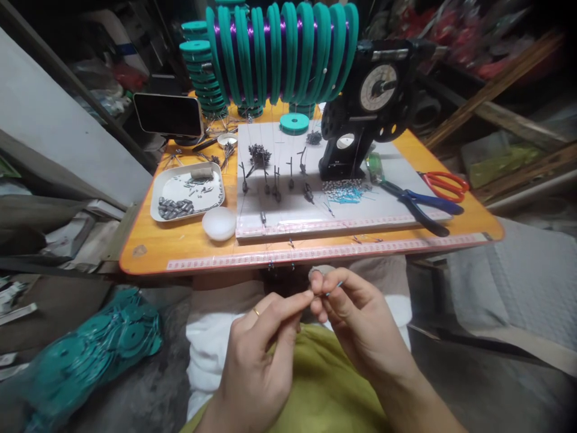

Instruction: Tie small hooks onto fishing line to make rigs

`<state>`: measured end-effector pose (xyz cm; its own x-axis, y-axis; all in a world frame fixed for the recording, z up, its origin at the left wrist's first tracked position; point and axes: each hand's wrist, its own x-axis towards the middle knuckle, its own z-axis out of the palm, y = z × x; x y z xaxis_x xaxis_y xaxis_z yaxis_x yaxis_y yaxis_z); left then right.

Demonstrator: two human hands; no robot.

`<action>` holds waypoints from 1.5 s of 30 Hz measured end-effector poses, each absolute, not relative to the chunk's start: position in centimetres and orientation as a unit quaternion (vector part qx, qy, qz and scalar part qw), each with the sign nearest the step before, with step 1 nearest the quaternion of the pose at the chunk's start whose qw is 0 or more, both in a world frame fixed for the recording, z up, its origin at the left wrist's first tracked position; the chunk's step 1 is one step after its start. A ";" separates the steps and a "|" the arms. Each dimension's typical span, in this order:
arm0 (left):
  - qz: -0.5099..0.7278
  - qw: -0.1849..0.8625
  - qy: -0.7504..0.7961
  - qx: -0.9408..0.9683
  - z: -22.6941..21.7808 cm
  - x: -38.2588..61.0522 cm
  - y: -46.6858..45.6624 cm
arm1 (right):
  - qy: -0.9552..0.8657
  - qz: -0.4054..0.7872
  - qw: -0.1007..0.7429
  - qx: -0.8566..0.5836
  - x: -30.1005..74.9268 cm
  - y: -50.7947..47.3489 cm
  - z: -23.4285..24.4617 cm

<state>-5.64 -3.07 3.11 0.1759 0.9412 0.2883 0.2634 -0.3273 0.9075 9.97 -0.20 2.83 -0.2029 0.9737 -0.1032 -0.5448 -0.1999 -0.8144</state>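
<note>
My left hand (264,346), with a gold ring, and my right hand (363,319) meet fingertip to fingertip above my lap, past the table's front edge. A thin blue piece (334,288) is pinched between the thumb and fingers of my right hand. The left thumb and index finger are pressed together beside it; what they grip is too small to make out. A grey wrap (319,270) shows at a right fingertip. Just beyond the hands, fine lines with small blue bits (292,243) hang over the table edge.
A row of teal spools (288,54) with purple line hangs from a black machine (356,114). On the orange table (139,249) are a white tray (155,207) of metal weights, a white cup (219,224), a phone (169,114), pliers (417,201) and red-handled scissors (446,185).
</note>
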 end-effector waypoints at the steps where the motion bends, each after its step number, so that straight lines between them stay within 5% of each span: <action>1: 0.459 0.362 0.447 0.677 3.2 -5.7 -3.1 | -0.328 0.704 0.538 -0.329 10.0 -0.2 2.9; 45: 0.411 0.248 0.464 0.744 4.0 -6.1 -3.4 | -0.343 0.722 0.505 -0.325 10.0 -0.4 2.8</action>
